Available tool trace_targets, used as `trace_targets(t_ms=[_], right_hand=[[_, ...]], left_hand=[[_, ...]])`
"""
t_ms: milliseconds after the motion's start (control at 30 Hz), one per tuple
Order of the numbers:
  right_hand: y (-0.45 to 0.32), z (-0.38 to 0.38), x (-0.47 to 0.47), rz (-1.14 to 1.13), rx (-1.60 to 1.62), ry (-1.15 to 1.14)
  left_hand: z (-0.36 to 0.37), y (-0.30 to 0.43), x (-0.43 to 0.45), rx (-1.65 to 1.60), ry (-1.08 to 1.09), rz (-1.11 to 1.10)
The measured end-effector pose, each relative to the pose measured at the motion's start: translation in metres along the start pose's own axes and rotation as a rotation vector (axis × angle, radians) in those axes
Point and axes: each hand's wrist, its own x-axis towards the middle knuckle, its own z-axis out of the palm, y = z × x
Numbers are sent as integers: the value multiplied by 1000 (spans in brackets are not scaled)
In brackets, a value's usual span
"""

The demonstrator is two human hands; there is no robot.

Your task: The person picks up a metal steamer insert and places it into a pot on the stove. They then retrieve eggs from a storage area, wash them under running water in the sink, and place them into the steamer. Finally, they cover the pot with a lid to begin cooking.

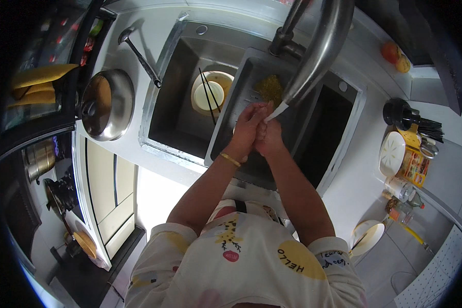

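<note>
My left hand [248, 125] and my right hand [271, 135] are pressed together under the running water [276, 112] from a metal faucet [317, 54]. Their fingers overlap, so whether anything is between them is hidden. Both are over a grey inset basin [231, 98] in the sink. Just beyond my fingertips lies a yellow-green scrubbing pad or cloth [269, 87]. In the left sink bowl [181, 119], a small pale bowl [202, 101] sits inside a larger bowl [226, 79]. Two dark chopsticks [208, 90] lean across them.
On the left counter are a lidded steel pot [121, 106] and a ladle [140, 57]. Along the right side stand a black utensil holder [396, 112], a white dish [391, 154], bottles [398, 187] and a bowl [371, 235]. Fruit [391, 52] sits at the far right.
</note>
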Motion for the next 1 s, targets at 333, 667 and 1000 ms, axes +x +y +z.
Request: trace_targets(t_ms=[333, 667, 1000], right_hand=[[2, 50, -34, -288, -379, 85], [3, -60, 5, -294, -1397, 202], [5, -84, 2, -82, -1810, -75]], left_hand=[[1, 18, 24, 746, -5, 417], [-39, -3, 4, 345, -39, 226], [-77, -61, 3, 846, 93, 138]])
